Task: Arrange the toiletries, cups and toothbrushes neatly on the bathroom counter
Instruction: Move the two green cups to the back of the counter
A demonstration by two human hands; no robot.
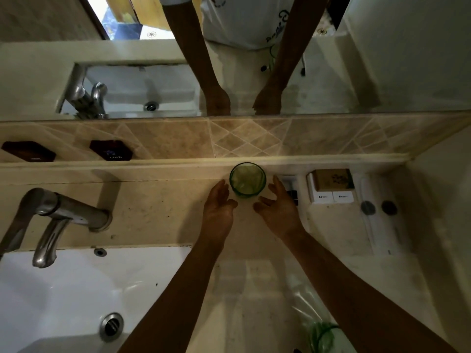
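A green glass cup (247, 180) stands upright at the back of the beige counter (163, 212), against the tiled ledge. My left hand (218, 212) is just left of the cup and my right hand (279, 208) just right of it. Both have relaxed, spread fingers and hold nothing; I cannot tell whether the fingertips touch the glass. Right of the cup lie a dark-ended tube (290, 191), white boxes with a brown box (331, 186) on top, and two wrapped items with round dark caps (367, 207). A second green glass (321, 336) shows at the bottom edge under my right forearm.
The white sink basin (63, 296) with its drain fills the lower left, and a steel faucet (58, 215) stands over it. A mirror (356, 72) runs along the back above the tiled ledge. Two dark hot and cold labels (110, 150) sit on the tile.
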